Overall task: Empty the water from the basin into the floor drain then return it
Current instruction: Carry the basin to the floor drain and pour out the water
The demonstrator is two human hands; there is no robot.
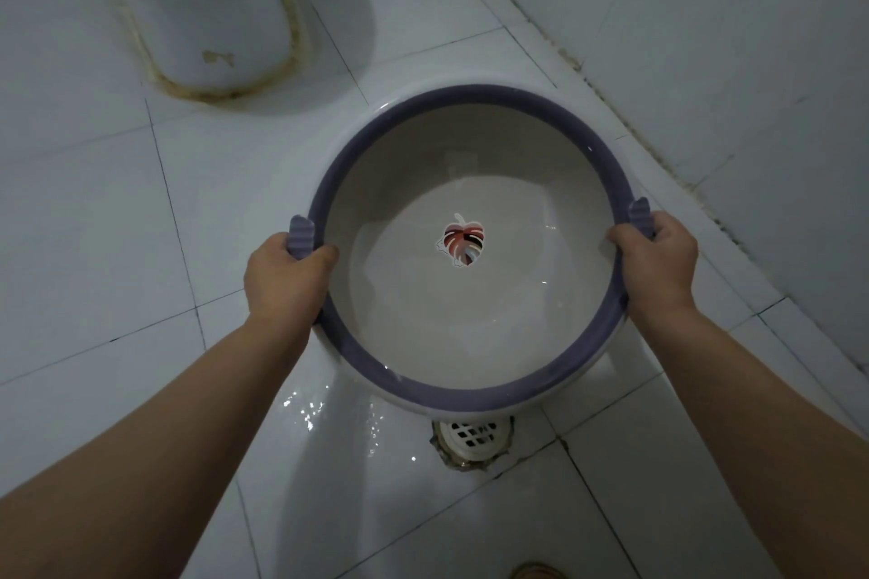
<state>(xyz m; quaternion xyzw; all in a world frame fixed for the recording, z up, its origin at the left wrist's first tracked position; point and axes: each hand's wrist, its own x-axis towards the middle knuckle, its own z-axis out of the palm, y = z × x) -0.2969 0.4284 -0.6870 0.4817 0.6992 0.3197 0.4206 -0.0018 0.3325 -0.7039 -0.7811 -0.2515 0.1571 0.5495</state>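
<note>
A round white basin [470,320] with a purple rim and a leaf picture on its bottom hangs above the tiled floor. My left hand [282,282] grips its left handle, and my right hand [658,263] grips its right handle. A little water glints inside near the close edge. The floor drain [472,435], a white grate in a chipped tile hole, lies just below the basin's near rim, partly hidden by it. Wet patches shine on the tiles left of the drain.
A toilet base [188,14] with a stained seal stands on the floor at the upper left. A tiled wall [752,61] runs along the right side. A slipper tip [536,571] shows at the bottom edge.
</note>
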